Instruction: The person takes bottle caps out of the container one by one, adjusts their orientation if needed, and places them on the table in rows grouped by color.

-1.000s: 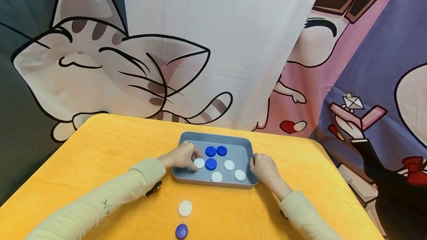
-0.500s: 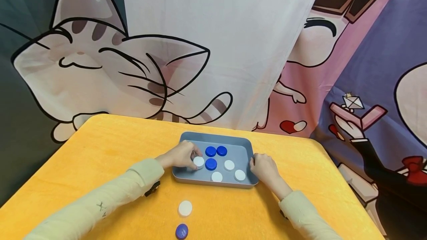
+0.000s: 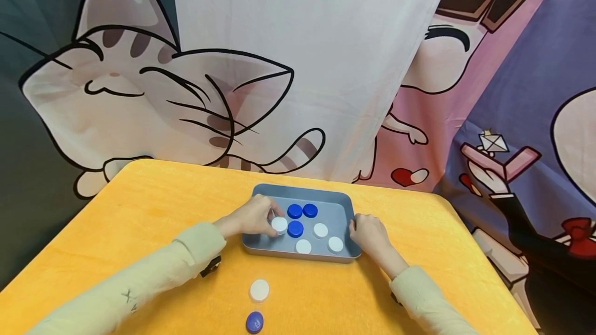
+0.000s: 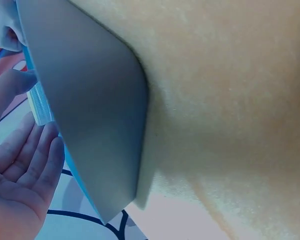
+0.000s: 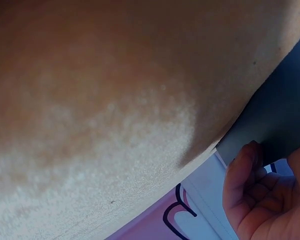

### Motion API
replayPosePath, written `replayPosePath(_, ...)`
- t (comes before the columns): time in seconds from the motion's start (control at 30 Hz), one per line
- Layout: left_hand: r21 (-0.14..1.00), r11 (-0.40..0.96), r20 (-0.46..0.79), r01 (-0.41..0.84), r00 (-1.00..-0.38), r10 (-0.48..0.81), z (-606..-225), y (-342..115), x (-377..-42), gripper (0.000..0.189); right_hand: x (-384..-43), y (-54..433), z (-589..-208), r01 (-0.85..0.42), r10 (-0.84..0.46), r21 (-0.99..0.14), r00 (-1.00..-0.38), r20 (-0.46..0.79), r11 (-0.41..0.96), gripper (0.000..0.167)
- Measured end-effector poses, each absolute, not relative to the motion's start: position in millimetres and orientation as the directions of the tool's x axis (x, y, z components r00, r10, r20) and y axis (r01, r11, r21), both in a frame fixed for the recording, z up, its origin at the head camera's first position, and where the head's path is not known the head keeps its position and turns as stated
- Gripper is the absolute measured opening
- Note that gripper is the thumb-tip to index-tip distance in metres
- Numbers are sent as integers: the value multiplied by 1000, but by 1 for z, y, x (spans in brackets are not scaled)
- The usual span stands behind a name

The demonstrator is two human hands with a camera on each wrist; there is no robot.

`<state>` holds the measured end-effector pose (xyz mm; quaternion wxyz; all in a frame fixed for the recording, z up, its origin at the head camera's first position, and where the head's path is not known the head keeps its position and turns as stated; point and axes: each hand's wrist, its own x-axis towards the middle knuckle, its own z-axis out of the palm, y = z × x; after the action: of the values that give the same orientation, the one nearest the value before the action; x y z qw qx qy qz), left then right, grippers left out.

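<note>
The main change is small and sits at the left hand (image 3: 255, 215): the held cap (image 3: 279, 225), white and ribbed along its side, shows slightly farther up the view than a second ago. The left wrist view has it between thumb and fingers just past the tray's edge, so it has probably been raised a little; whether it hangs fully clear of the tray floor cannot be told. Those fingers are parted only by the cap's width, pinching its side.

The right hand (image 3: 370, 232) has not moved; its fingers are curled tight at the right rim of the grey-blue tray (image 3: 332, 211), which seems to keep the tray steady.

Inside, three blue caps (image 3: 295, 229) and three loose white caps (image 3: 320, 230) lie as they did, the nearest blue one just beside the held one. On the yellow worktop (image 3: 163, 211), a lone white cap (image 3: 259, 290) and a lone blue cap (image 3: 254, 322) also remain in place, in front of the tray.
</note>
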<state>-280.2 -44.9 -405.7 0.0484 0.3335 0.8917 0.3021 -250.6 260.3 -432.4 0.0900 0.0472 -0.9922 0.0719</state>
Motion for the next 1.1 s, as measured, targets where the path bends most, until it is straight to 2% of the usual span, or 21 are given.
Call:
replayPosePath(0.47, 585, 587, 130, 560, -779, 614, -398, -46, -262, 36, -250, 260, -432, -104, -79, -131, -980, 183, 986, 25)
replayPosePath(0.77, 587, 549, 154, 595, -748, 646, -397, -48, -246, 35, -249, 260, -431, -110, -85, -122, -978, 191, 986, 25)
replayPosePath(1.1, 597, 533, 167, 599, -743, 648, -398, -43, -228, 34, -248, 260, -432, -129, -102, -109, -970, 223, 986, 26)
